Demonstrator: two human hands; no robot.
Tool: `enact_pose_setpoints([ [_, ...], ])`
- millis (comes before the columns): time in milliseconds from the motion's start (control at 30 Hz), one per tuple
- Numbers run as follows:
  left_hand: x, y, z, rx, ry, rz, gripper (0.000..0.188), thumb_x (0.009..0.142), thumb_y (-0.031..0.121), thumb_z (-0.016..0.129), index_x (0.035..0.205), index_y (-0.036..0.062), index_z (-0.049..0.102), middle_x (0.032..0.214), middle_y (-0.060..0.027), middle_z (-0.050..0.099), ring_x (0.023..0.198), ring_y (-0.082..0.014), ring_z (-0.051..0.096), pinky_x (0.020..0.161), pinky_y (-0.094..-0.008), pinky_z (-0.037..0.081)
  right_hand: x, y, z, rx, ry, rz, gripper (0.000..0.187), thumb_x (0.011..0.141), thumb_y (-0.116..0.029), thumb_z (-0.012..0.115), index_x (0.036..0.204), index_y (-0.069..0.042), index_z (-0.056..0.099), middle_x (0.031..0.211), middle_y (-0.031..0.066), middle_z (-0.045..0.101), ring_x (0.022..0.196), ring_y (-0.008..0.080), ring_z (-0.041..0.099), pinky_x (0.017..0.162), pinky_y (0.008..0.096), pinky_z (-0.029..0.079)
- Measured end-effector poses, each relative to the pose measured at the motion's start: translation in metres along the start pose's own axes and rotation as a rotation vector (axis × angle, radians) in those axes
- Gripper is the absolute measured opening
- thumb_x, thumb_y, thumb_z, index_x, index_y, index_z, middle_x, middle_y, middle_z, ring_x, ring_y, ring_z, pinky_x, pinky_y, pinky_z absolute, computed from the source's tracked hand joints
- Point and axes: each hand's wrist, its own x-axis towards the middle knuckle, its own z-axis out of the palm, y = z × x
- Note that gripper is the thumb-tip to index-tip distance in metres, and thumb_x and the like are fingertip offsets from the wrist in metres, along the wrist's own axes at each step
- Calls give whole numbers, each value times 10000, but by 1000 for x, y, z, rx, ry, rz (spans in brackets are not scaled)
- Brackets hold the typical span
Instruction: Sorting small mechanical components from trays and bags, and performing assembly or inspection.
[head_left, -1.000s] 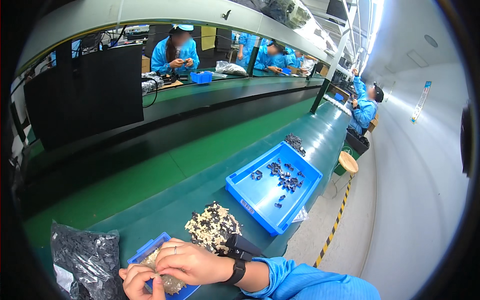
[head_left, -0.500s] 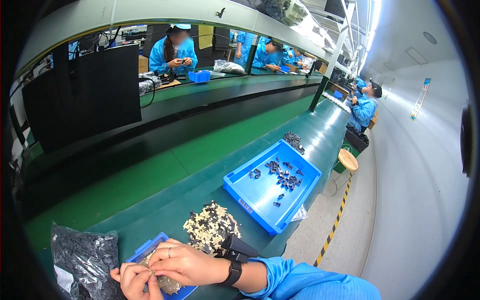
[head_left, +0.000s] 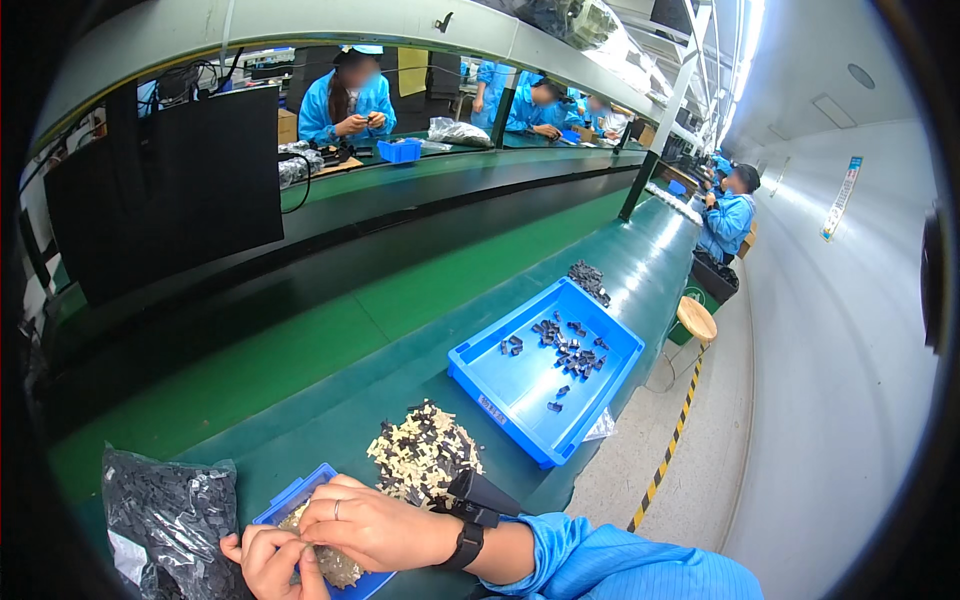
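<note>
My left hand (head_left: 270, 563) and my right hand (head_left: 372, 522) meet above a small blue bin (head_left: 376, 584) at the lower left. Both hands are closed, fingertips pinched together. Whatever lies between the fingers is too small and too covered to make out. Small translucent, yellowish pieces (head_left: 340, 568) fill the bin beneath them. Beyond my right wrist, a pile of small cream and black pieces (head_left: 425, 450) lies on the green work surface. To the left of my left hand stands a clear plastic bag (head_left: 170, 515) full of dark grey parts.
A large blue tray (head_left: 490, 395) holds scattered black parts (head_left: 568, 350); a dark heap of parts (head_left: 588, 280) lies behind it. Further off are a conveyor belt (head_left: 370, 310), a black panel (head_left: 165, 190) and a round stool (head_left: 697, 318). Co-workers in blue (head_left: 345, 105) sit across and further along.
My hands stay over the small bin with only a slight shift of the fingers. The co-worker at the far right has lowered a raised hand.
</note>
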Motion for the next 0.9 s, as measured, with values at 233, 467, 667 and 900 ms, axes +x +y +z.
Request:
enact_pose_setpoints([
  [233,1,-1,-1,-57,9,-13,11,825,43,630,831,35,636,831,-81,627,826,-261,597,819,-375,346,3,-3,-2,5,6,-11,148,784,-14,629,932,-2,627,975,100,604,930,295,557,860,397,432],
  [467,0,1,-2,-58,17,14,20,815,45,634,830,39,623,825,-83,623,810,-265,594,813,-374,348,3,-5,-2,44,-9,-34,125,796,-12,617,921,-2,621,968,90,598,921,287,553,845,386,425],
  [667,1,0,1,-80,19,13,26,800,51,631,812,49,609,820,-83,615,805,-267,589,816,-375,344,3,-3,-1,24,-4,-36,80,803,-28,613,881,-13,607,937,84,584,896,273,549,815,368,415],
  [900,0,1,0,-95,9,-34,53,774,48,639,809,60,601,805,-77,604,790,-259,580,827,-377,339,4,-7,2,-31,59,-9,68,809,-80,631,846,-29,605,854,81,558,823,271,530,780,369,417],
])
